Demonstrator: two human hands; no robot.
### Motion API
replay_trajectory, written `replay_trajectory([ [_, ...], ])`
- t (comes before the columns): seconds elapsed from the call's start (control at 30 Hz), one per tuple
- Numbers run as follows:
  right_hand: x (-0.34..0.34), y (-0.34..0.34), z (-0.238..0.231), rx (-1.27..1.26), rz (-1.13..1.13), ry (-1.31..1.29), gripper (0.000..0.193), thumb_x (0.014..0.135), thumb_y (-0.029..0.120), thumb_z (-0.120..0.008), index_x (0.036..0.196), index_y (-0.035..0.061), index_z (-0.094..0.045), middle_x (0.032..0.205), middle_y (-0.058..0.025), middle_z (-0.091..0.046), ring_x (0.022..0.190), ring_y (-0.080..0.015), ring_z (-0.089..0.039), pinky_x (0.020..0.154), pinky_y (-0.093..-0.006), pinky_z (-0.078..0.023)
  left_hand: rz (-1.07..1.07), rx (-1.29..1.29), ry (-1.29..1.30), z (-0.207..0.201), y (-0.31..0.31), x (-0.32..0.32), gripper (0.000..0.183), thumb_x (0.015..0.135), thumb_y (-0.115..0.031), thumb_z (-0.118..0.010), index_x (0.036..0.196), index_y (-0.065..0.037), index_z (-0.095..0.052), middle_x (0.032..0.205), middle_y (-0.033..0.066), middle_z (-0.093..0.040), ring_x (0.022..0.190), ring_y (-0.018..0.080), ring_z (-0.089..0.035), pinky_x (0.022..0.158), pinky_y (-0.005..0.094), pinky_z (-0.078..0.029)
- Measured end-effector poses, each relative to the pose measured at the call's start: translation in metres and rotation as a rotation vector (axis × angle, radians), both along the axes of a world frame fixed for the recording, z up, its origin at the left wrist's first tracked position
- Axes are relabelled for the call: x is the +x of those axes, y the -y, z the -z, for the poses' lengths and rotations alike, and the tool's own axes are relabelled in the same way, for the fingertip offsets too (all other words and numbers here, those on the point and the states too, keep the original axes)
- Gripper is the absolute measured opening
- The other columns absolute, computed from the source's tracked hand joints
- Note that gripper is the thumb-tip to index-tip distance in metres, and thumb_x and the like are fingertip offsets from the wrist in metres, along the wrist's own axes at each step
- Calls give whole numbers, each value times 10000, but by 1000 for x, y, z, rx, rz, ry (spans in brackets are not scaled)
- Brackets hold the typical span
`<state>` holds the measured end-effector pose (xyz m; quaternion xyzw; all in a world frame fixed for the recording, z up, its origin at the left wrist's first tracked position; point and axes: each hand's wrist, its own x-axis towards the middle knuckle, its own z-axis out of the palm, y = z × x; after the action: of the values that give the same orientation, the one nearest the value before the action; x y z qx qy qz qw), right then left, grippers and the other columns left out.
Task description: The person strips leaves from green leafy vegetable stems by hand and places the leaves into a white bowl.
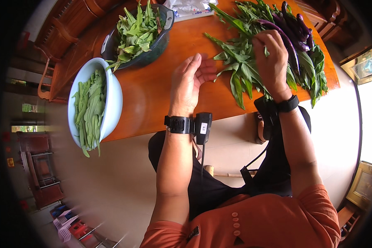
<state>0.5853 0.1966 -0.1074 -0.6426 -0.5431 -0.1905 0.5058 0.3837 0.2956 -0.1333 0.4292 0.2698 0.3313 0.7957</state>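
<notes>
My left hand [191,78] is held above the wooden table with its thumb raised and its fingers loosely apart; nothing shows in it. Over the heap of leafy greens [242,70] my right hand [273,60] is closed, fingertips together and partly hidden. A small bit of green leaf [266,51] shows at its palm side. Long purple eggplants [291,31] lie on the heap, just beyond and to the right of that hand. Long green leaves spread from the heap toward my left hand.
A dark basin [165,39] piled with leaves [138,35] stands at the far left. Nearer, a light blue basin [115,93] of long greens [90,109] sits at the table's [144,99] left edge. A white plastic package [190,8] lies at the back. Wooden seats [62,45] border the table.
</notes>
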Motion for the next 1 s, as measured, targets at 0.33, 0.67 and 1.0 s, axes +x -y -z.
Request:
replay_trajectory([
  [0.33, -78, 35, 34, -511, -434, 204, 176, 754, 111, -635, 907, 32, -598, 855, -136, -616, 684, -311, -646, 595, -420, -515, -155, 131, 146, 5, -13, -11, 373, 1032, -221, -579, 1296, 42, -566, 886, 108, -647, 743, 193, -609, 725, 390, -553],
  [0.67, -33, 30, 6, -301, -345, -471, 83, 851, -1, -610, 882, -40, -677, 785, -180, -679, 685, -331, -673, 618, -392, -526, 99, 136, -133, -22, 35, 1, 281, 1032, -222, -585, 1187, 7, -639, 885, 119, -711, 594, 132, -648, 438, 217, -463],
  [1.0, -12, 27, 4, -154, -366, 102, 332, 742, 27, -678, 1072, 28, -721, 1061, -141, -681, 927, -330, -688, 777, -405, -587, 219, 181, -145, -17, 55, 16, 264, 1067, -228, -502, 1049, 7, -619, 761, 42, -585, 562, 116, -550, 458, 243, -452],
])
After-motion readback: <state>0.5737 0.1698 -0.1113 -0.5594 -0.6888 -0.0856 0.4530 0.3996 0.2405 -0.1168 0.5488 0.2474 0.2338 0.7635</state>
